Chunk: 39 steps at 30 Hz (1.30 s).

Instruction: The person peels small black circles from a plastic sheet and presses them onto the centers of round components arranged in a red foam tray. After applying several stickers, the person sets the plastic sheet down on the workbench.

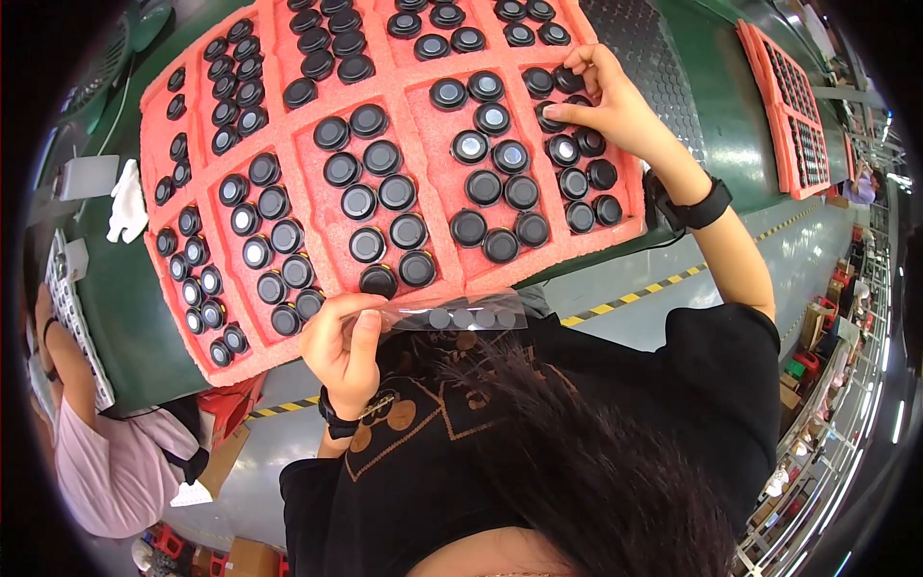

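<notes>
My left hand (343,356) pinches one end of a clear plastic strip (476,312) with a row of round grey stickers. It is at the near edge of a pink foam tray (317,358). The tray's compartments hold many round black parts (360,202), shaped like caps or small speakers; some have a pale grey disc on top. Over the right-hand compartment is my right hand (615,108), thumb and fingers apart. Its thumb touches a black part and its curled fingers are beside another at the tray's far right. Whether the fingertips hold anything small is hidden.
The tray lies on a green table (130,337) beside a dark textured mat (654,77). Another filled pink tray (790,115) is at the far right. A white glove (127,204) lies left of my tray. A person in pink (111,471) sits at the left.
</notes>
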{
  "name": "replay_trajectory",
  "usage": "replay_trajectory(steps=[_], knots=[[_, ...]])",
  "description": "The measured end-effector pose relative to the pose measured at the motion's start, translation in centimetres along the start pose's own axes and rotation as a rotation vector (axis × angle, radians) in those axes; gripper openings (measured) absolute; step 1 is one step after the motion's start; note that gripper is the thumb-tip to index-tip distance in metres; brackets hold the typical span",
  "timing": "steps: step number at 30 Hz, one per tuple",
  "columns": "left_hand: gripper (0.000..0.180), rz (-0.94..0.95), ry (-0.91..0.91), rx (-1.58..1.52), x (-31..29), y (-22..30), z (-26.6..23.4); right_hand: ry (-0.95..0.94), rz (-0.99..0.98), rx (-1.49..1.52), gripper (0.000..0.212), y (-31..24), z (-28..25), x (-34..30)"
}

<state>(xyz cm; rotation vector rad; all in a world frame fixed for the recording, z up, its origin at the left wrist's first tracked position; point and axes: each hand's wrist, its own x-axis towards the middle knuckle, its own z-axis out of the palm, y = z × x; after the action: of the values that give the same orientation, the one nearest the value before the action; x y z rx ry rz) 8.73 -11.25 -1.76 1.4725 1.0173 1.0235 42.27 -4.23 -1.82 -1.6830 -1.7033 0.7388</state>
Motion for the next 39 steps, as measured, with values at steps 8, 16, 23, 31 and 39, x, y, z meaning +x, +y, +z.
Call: replay_trajectory(steps=[8,16,23,31,39], knots=[[0.011,0.000,0.002,-0.045,0.1,0.1,0.2,-0.088,0.245,0.304,0.024,2.5,-2.9,1.9],[0.009,0.016,0.009,-0.031,0.1,-0.1,0.1,-0.235,0.136,0.133,0.022,6.6,-3.5,3.5],[0.006,-0.030,0.020,-0.016,0.0,-0.4,-0.2,-0.206,0.211,0.157,0.031,2.6,-2.7,4.0],[0.005,-0.084,0.060,-0.082,0.5,-0.2,0.2,-0.167,0.050,0.110,0.020,-0.4,-3.2,0.6],[0.011,-0.091,0.102,-0.145,0.3,-0.2,0.1,-0.214,-0.285,-0.003,0.030,-12.8,4.4,-6.6]])
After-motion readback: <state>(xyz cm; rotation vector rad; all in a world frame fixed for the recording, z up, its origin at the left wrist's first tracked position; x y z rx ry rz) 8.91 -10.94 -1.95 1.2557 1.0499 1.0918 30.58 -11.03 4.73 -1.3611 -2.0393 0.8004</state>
